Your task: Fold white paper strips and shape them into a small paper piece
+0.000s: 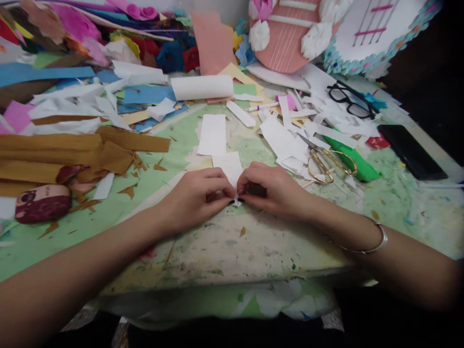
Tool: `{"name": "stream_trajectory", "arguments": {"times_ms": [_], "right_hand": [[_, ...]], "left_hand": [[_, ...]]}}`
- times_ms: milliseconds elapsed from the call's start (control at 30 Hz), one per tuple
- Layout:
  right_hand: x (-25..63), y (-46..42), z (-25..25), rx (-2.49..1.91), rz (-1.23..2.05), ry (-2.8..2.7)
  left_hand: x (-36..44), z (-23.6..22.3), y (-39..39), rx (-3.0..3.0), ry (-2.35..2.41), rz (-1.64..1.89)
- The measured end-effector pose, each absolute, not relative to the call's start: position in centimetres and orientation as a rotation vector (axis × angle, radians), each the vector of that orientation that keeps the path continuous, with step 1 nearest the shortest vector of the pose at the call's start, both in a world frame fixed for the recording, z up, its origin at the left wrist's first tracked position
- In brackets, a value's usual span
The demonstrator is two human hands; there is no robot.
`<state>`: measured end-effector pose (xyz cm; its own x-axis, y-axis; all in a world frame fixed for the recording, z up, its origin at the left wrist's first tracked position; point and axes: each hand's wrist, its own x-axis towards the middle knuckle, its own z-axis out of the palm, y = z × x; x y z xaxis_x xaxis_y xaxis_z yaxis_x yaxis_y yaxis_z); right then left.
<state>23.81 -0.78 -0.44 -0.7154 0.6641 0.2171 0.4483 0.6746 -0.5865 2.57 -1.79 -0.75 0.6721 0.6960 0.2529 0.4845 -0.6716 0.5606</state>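
My left hand (199, 193) and my right hand (273, 191) meet at the middle of a green, paint-stained table (253, 246). Both pinch the near end of a small white paper piece (229, 168), fingers curled and pressed together on it. The paper's far part lies flat on the table between the two hands. A silver bracelet (377, 244) circles my right wrist. Just beyond lies another white paper rectangle (212, 134).
Gold-handled scissors (326, 162) lie right of my hands, beside a green object (353, 159). Black glasses (350, 101) and a dark phone (411, 152) sit far right. Brown crepe strips (72, 152) and a maroon pouch (41, 203) are left. Coloured paper scraps and a paper roll (202, 87) crowd the back.
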Motion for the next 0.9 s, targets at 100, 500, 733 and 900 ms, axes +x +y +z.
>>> {"name": "stream_trajectory", "arguments": {"times_ms": [100, 500, 733, 900], "right_hand": [[23.9, -0.7, -0.6, -0.886, 0.729, -2.467], [24.0, -0.4, -0.6, -0.909, 0.896, -2.414], [24.1, -0.4, -0.5, -0.875, 0.925, -2.424], [24.1, -0.5, -0.5, -0.891, 0.923, -2.425]], "left_hand": [[2.2, -1.0, -2.6, 2.668, 0.861, 0.609], [2.0, -0.7, -7.6, 3.238, 1.066, 0.217], [2.6, -1.8, -9.6, 3.026, 1.371, 0.339], [3.2, -1.8, -10.0, 2.898, 1.49, 0.364]]}}
